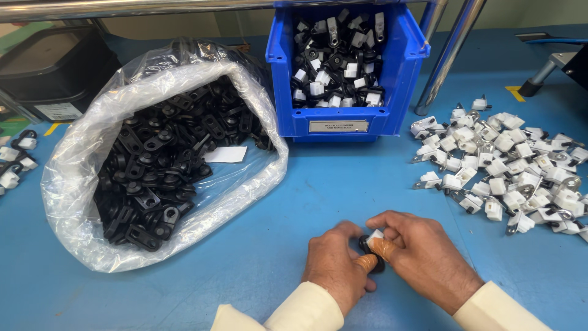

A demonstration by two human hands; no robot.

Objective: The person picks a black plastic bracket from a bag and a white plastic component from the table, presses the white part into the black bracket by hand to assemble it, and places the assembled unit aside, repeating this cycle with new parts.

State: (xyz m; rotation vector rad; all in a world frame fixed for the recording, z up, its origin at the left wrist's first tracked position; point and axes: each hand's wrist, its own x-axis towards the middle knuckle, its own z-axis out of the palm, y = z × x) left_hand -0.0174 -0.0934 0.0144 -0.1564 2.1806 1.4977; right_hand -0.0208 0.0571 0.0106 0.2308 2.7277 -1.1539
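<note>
Head view: both hands meet near the front of the blue counter (294, 202), left hand (334, 263) and right hand (422, 254) closed around a small black-and-white clip assembly (372, 240), thumbs in orange rubber finger cots. Pressing squarely should seat the white piece cleanly. Glossy black plastic brackets fill a crinkled clear bag (79, 178) left; white clips (502, 165) lie right; a blue bin (401, 61) stands far.

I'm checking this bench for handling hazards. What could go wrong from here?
1. The small black-and-white part, pinched between the left hand and right hand by fingertips alone, could slip.
2. The white parts pile spreads toward the table's right edge; pieces might get knocked off.
</note>
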